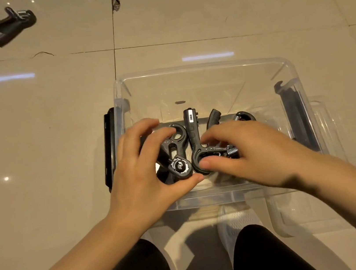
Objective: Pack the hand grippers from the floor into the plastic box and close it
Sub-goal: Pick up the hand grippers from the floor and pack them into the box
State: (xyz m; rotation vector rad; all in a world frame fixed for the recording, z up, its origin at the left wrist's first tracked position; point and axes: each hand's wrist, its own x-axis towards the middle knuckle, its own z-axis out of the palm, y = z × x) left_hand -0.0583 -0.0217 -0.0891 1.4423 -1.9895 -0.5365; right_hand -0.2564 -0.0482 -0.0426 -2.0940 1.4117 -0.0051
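Left hand (144, 163) curled round one hand gripper (175, 156), right hand (251, 154) pinching another (194, 141), inside plastic box (204, 70)

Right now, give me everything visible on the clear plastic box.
The clear plastic box is a transparent, rounded-corner tub standing upright and open on the beige tiled floor. Black latch handles hang at its left and right sides. Several black hand grippers lie inside. The left hand and right hand reach in and grip them. A clear lid lies at its right.
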